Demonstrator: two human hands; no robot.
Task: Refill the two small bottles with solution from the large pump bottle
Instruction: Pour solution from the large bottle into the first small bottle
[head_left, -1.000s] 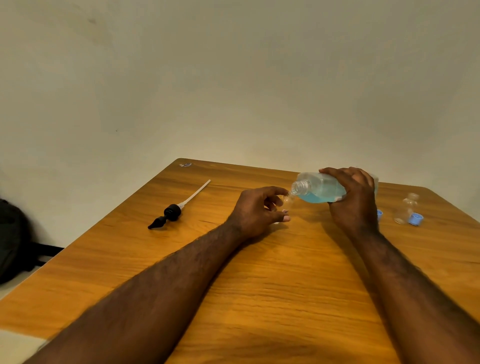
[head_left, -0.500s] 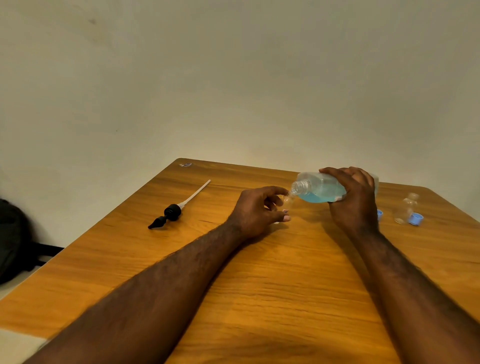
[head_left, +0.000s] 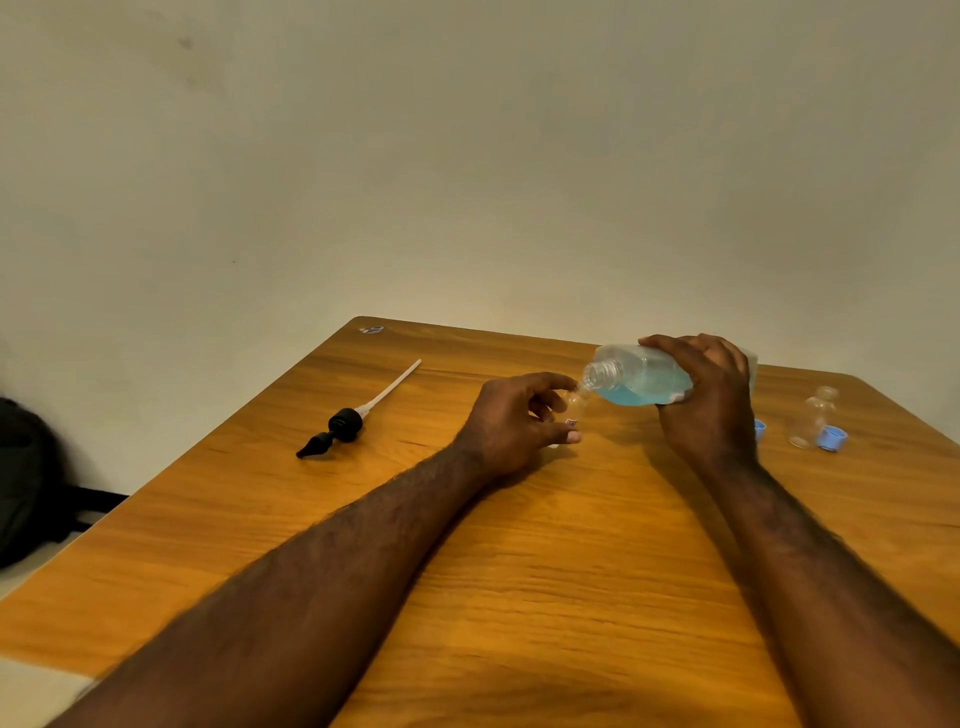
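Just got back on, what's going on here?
The right hand tilts the large bottle, its open neck at the mouth of a small bottle the left hand holds on the table. Whether solution is flowing is too small to tell. The second small bottle stands uncapped at right beside a blue cap; the pump lies at left.

Both forearms reach forward; left hand (head_left: 511, 421) pinches, thumb and fingers curled; right hand (head_left: 711, 402) grips from above, knuckles up.
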